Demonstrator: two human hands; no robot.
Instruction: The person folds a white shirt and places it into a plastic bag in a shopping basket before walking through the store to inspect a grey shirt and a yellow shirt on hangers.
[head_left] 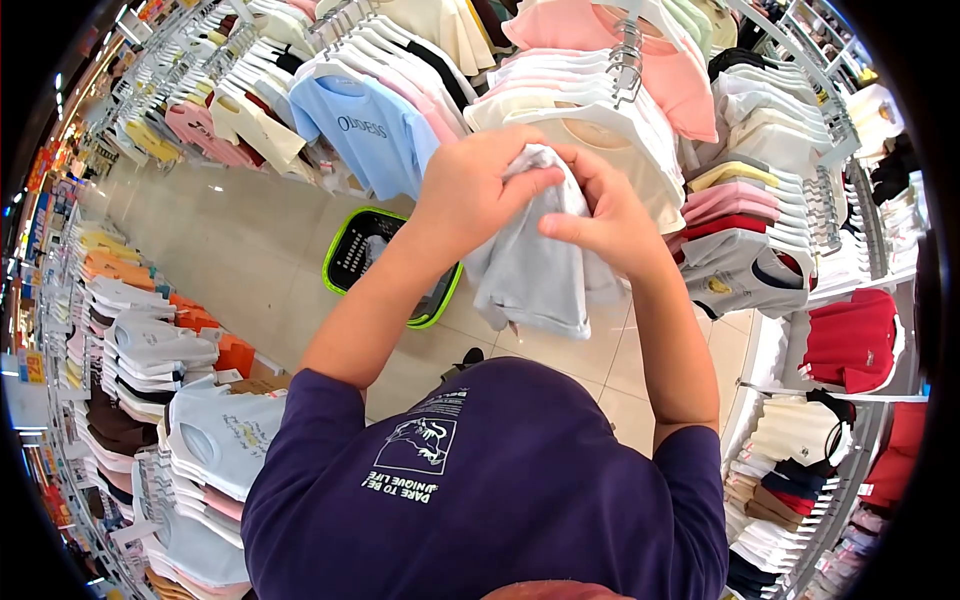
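A pale grey shirt (540,270) hangs bunched between my two hands, in front of my chest. My left hand (465,190) grips its upper edge from the left, thumb pressed toward the cloth. From the other side my right hand (605,210) holds the same gathered top, fingers curled over it and thumb across the front. The lower part of the garment falls loose in folds. Just beyond my hands, a cream shirt (630,165) on a white hanger fronts a packed rack.
A black basket with a lime-green rim (437,318) stands on the tiled floor (230,230), some cloth inside. A light blue shirt (365,125) hangs on the rack ahead. Racks of hanging shirts line both sides, including grey ones (225,430) at left and a red one (850,340) at right.
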